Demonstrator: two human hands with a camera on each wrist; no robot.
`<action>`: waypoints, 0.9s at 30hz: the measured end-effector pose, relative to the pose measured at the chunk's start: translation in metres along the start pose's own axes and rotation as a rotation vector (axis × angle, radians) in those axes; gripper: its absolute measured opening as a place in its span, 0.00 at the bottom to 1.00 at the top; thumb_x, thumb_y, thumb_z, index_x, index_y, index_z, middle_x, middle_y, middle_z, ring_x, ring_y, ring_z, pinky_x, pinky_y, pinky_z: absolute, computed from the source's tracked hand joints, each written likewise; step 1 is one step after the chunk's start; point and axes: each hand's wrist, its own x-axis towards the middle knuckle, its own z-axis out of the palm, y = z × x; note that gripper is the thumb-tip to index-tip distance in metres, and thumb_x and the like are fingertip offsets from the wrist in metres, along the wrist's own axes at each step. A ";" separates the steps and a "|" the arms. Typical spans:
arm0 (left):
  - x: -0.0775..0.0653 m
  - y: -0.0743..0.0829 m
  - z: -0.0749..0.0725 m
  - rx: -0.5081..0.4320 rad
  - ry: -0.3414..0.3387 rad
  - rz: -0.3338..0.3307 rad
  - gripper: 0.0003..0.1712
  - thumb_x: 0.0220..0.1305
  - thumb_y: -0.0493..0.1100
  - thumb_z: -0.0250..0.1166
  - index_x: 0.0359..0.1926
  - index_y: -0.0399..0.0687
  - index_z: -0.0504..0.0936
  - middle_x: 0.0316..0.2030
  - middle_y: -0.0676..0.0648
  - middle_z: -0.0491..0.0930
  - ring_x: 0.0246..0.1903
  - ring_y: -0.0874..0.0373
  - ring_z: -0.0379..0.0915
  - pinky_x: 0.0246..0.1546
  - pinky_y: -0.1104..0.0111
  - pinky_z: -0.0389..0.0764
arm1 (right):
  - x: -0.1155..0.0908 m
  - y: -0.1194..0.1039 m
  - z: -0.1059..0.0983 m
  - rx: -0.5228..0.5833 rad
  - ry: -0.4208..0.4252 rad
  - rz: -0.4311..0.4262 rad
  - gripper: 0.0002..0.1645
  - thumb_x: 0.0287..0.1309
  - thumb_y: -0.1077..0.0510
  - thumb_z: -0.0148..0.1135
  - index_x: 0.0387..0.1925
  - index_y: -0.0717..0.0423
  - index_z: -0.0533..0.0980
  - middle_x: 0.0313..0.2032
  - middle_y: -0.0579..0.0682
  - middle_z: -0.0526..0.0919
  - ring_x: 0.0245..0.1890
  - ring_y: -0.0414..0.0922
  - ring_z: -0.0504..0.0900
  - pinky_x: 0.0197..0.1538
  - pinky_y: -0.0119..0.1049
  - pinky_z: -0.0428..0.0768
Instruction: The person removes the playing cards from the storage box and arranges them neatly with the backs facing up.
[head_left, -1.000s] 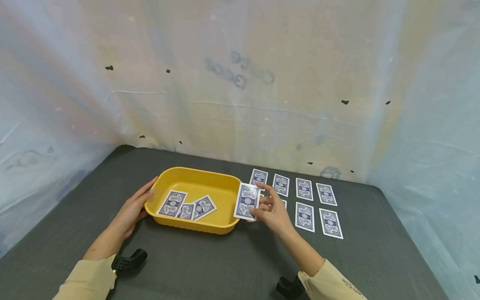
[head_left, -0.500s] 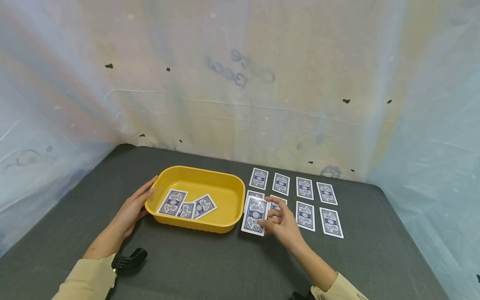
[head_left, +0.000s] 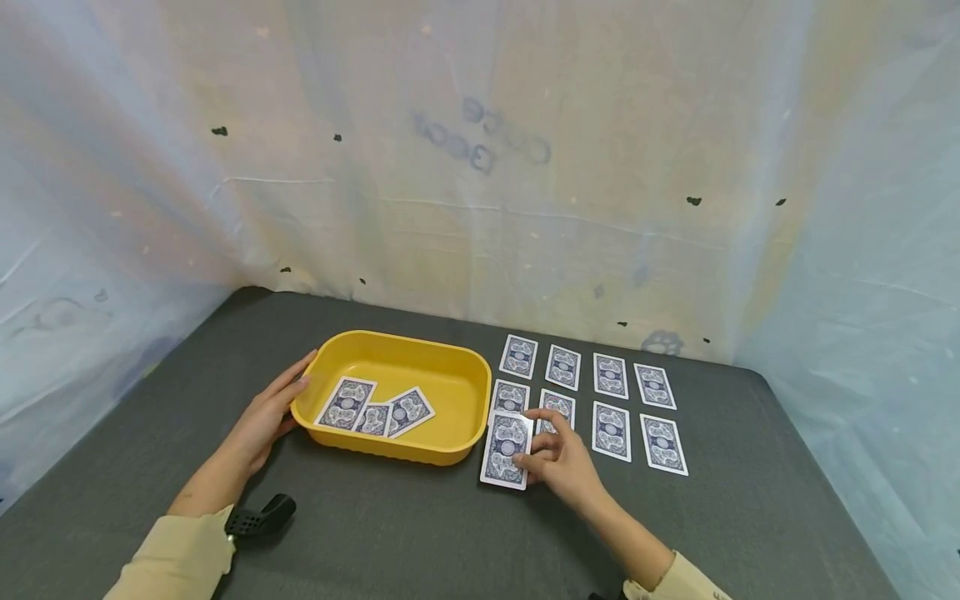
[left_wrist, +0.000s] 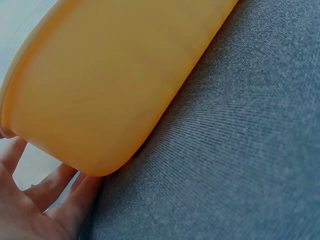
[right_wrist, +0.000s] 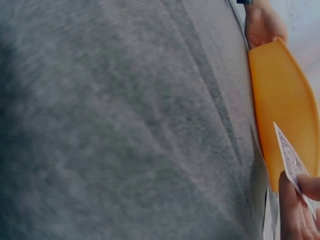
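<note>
My right hand [head_left: 566, 467] pinches a playing card [head_left: 506, 450], its blue patterned back facing up, between thumb and fingers. The card overlaps the lower edge of another card in the head view, just right of the yellow tray [head_left: 416, 454]. In the right wrist view the held card [right_wrist: 291, 160] shows nearly edge-on, tilted against the tray's side. My left hand [head_left: 258, 425] holds the tray's left end, a fingertip at its rim. Other left fingers [left_wrist: 50, 187] lie under the rim against the outer wall. Several cards [head_left: 347, 403] lie back-up inside the tray.
To the tray's right, several cards [head_left: 611, 431] lie back-up in two rows on the dark grey cloth-covered table [head_left: 390, 533]. A pale hanging sheet [head_left: 480, 208] bounds the table at the back and sides.
My right hand has carried the card from over the tray's right edge toward me and slightly right, down close to the table. The left hand has stayed at the tray's left end.
</note>
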 end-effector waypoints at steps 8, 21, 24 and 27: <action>0.000 -0.001 0.000 0.005 0.004 0.006 0.36 0.72 0.64 0.42 0.75 0.69 0.42 0.76 0.46 0.39 0.68 0.48 0.49 0.44 0.76 0.70 | -0.001 0.004 0.003 -0.042 0.006 0.031 0.34 0.48 0.71 0.68 0.58 0.64 0.66 0.25 0.57 0.81 0.23 0.41 0.81 0.29 0.41 0.82; 0.000 0.000 -0.001 0.002 -0.002 0.013 0.36 0.72 0.65 0.42 0.75 0.69 0.42 0.76 0.45 0.39 0.67 0.50 0.51 0.44 0.77 0.71 | -0.001 0.008 0.006 -0.221 0.038 0.023 0.30 0.43 0.67 0.72 0.51 0.63 0.72 0.23 0.53 0.82 0.20 0.40 0.79 0.24 0.30 0.74; 0.000 0.000 -0.001 -0.002 -0.004 0.010 0.36 0.72 0.65 0.42 0.75 0.69 0.42 0.76 0.45 0.39 0.68 0.49 0.50 0.44 0.77 0.71 | -0.001 0.008 0.008 -0.306 0.058 0.012 0.25 0.43 0.64 0.74 0.46 0.62 0.75 0.23 0.49 0.81 0.20 0.37 0.77 0.24 0.29 0.72; -0.001 0.000 -0.001 -0.004 -0.003 0.006 0.36 0.72 0.64 0.42 0.76 0.68 0.42 0.76 0.45 0.39 0.68 0.48 0.50 0.44 0.77 0.71 | -0.001 0.007 0.009 -0.376 0.095 -0.003 0.22 0.42 0.63 0.75 0.42 0.60 0.78 0.24 0.48 0.79 0.22 0.37 0.76 0.25 0.28 0.72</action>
